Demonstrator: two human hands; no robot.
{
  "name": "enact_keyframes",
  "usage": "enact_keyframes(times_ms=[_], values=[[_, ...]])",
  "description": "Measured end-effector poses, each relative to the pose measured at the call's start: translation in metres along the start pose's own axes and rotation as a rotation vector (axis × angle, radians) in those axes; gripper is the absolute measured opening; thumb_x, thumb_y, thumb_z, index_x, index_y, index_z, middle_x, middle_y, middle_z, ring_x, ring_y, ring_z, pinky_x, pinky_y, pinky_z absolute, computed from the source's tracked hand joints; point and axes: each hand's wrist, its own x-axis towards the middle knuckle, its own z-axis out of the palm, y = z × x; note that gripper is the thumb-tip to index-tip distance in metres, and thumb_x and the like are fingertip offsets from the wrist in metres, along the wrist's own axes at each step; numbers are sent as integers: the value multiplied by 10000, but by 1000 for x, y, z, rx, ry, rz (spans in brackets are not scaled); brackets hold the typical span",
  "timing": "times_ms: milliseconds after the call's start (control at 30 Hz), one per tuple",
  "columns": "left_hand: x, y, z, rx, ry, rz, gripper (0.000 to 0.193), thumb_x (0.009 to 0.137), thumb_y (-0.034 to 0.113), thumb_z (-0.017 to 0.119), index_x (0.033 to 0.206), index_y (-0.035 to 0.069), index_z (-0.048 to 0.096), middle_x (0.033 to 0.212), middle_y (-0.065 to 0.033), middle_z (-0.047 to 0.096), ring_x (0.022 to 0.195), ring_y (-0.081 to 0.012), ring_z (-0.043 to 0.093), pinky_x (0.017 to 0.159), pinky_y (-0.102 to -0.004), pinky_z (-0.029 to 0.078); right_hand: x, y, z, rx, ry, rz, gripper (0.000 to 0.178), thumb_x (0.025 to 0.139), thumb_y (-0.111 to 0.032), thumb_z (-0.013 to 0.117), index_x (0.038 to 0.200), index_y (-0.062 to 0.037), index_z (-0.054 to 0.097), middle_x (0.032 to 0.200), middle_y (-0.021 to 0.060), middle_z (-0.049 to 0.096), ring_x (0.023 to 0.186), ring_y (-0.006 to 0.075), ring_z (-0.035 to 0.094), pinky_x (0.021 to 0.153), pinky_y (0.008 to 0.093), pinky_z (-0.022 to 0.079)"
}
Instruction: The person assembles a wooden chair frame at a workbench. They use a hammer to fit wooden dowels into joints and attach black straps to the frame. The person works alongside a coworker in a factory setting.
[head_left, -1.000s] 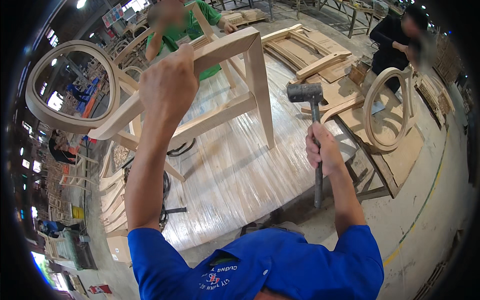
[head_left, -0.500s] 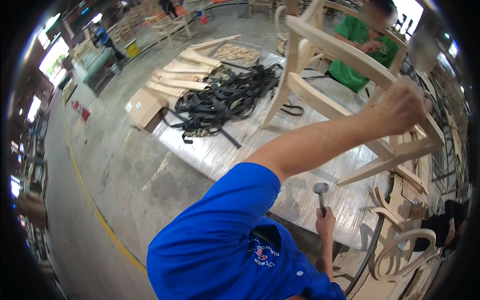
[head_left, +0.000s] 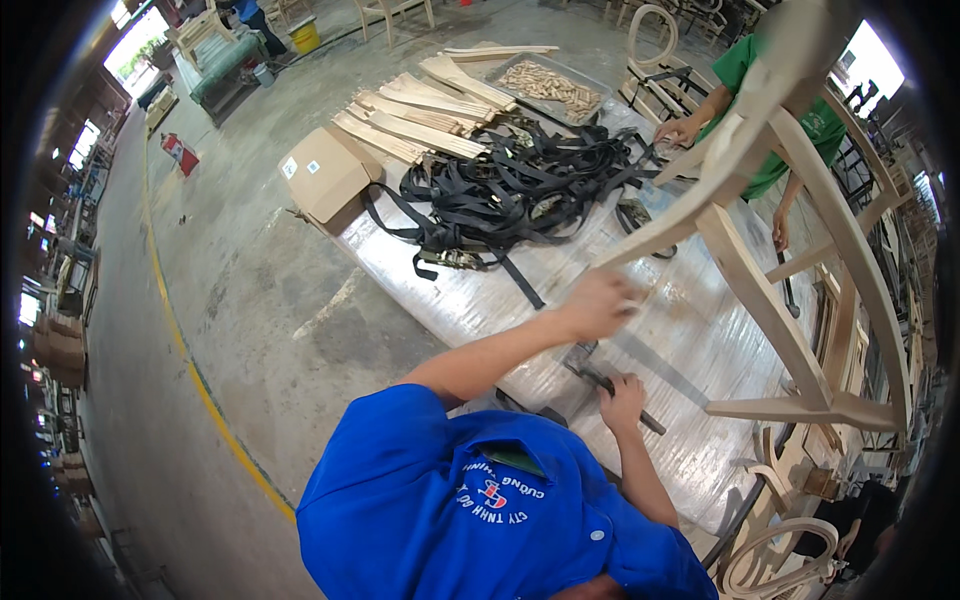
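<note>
My left hand (head_left: 600, 304) hovers over the near part of the plastic-covered table (head_left: 480, 320), its fingers smeared by motion. Close beyond it is the lower end of a pale wooden chair frame (head_left: 755, 260), which stands tilted on the table. My right hand (head_left: 624, 402) lies over the dark handle of a hammer (head_left: 652, 421), fingers bent round it. The grey hammer head (head_left: 580, 354) is low over the tabletop, just below my left hand; whether it touches the surface I cannot tell.
Black straps (head_left: 510, 195) lie heaped beside a cardboard box (head_left: 328, 172), wooden slats (head_left: 420, 110) and a tray of wooden dowels (head_left: 550, 85). Across the table a person in green (head_left: 825, 130) has one hand near the straps. Curved wooden parts (head_left: 780, 550) sit at the right.
My left hand has come off the chair frame and down toward me. The hammer has turned and sunk toward the table in my right hand. The chair frame appears turned and farther right.
</note>
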Motion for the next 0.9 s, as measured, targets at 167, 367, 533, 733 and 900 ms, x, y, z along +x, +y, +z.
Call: enact_keyframes(times_ms=[167,367,533,733,900], values=[[-30,-147,-68,226,20,-348,189,853,233,772,971,87,754,951,-175,711,934,-407,692,834,-524,555,-6,-45,-14,-43,67,297,556,828,-216,799,1349,-108,636,1276,162,579,1222,397,529,1010,551,421],[44,-252,-110,436,50,-292,251,898,206,748,1110,72,741,1094,-163,716,1050,-388,662,892,-497,537,30,-109,12,73,176,388,505,837,-202,785,1303,-72,641,1255,200,606,1204,411,549,1024,540,417],[100,-309,-99,601,-151,-106,350,942,234,723,1253,77,696,1188,-149,710,1131,-369,638,1032,-486,463,62,-153,28,202,294,298,394,850,-171,749,1216,-44,674,1194,205,645,1153,406,587,1022,523,441],[151,-318,-117,351,-390,-265,223,1012,271,597,1058,57,638,1010,-229,728,940,-426,691,925,-521,509,59,-145,6,403,166,424,302,905,-153,735,1175,-21,707,1075,176,711,945,304,706,847,412,555],[253,-232,-235,-244,189,-139,336,1047,343,603,1003,12,644,810,-195,679,741,-304,662,718,-445,515,73,-131,-25,570,169,444,242,974,-134,701,1176,-1,713,994,165,757,816,235,747,727,334,576]])
